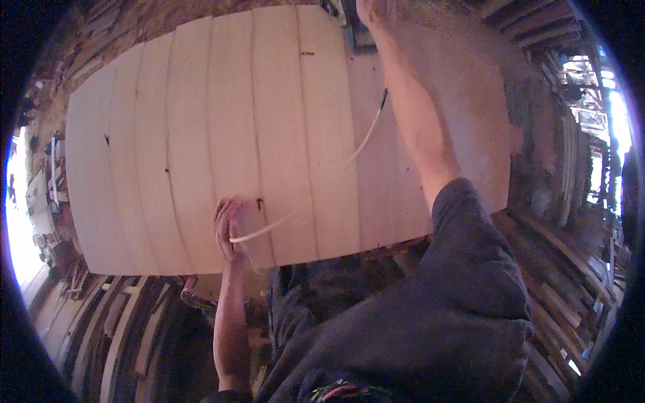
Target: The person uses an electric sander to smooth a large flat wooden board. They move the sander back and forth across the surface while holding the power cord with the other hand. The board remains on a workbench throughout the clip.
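Note:
A wide light wood panel made of joined boards lies across the view. At its far edge my right hand, partly cut off by the picture's top, is closed on a dark corded power tool. Only the tool's near end shows, so its exact kind is unclear. A pale cord, dark near the tool end, curves back over the panel to my left hand. Near the panel's front edge, my left hand's fingers are curled round that cord. Dark knots and seams mark the boards. The panel's right part looks pinker than the rest.
Long wood strips lie below the panel at the near left. More boards are stacked at the right, with further planks at the far right. A reddish clamp-like piece sits below the front edge.

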`<state>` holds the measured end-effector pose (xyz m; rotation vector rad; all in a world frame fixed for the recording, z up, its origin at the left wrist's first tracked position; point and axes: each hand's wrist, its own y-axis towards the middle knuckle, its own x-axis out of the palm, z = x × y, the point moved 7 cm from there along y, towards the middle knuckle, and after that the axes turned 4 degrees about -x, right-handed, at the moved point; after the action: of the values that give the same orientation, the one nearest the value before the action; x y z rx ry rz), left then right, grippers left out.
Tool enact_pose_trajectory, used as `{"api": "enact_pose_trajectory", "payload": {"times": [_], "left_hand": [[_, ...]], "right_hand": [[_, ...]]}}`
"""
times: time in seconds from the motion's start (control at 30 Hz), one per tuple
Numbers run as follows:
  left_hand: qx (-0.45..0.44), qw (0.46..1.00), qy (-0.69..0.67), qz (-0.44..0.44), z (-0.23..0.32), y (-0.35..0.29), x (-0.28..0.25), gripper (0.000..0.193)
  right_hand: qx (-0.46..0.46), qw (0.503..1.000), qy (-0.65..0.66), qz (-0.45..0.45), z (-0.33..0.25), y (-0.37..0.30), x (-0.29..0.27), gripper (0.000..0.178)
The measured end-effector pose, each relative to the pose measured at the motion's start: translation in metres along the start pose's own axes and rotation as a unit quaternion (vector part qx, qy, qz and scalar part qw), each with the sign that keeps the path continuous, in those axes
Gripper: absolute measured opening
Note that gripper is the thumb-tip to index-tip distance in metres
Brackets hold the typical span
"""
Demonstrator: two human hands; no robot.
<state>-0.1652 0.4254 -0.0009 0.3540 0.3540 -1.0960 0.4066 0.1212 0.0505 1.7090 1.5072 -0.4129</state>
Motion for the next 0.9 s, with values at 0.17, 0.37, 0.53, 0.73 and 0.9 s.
{"api": "enact_pose_trajectory", "payload": {"times": [0.17,0.37,0.53,0.73,0.9], "left_hand": [[-0.019,0.998,-0.066,0.005,-0.020,-0.003,0.010,0.057],[0.050,0.994,-0.095,-0.019,-0.038,0.016,0.013,0.058],[0.018,0.989,-0.144,-0.040,-0.034,0.022,0.016,0.059],[0.000,0.979,-0.204,-0.021,-0.049,0.021,0.022,0.057],[0.030,0.930,-0.350,-0.108,-0.010,0.003,0.068,0.063]], "right_hand": [[-0.013,1.000,0.015,0.011,0.001,-0.067,-0.024,0.058],[-0.034,0.993,0.063,0.089,-0.044,-0.232,-0.138,0.057],[0.099,0.992,0.080,0.005,-0.079,-0.460,-0.252,0.049],[0.215,0.977,-0.012,0.005,-0.087,-0.657,-0.338,0.032],[0.212,0.977,-0.009,-0.017,-0.087,-0.621,-0.333,0.032]]}}
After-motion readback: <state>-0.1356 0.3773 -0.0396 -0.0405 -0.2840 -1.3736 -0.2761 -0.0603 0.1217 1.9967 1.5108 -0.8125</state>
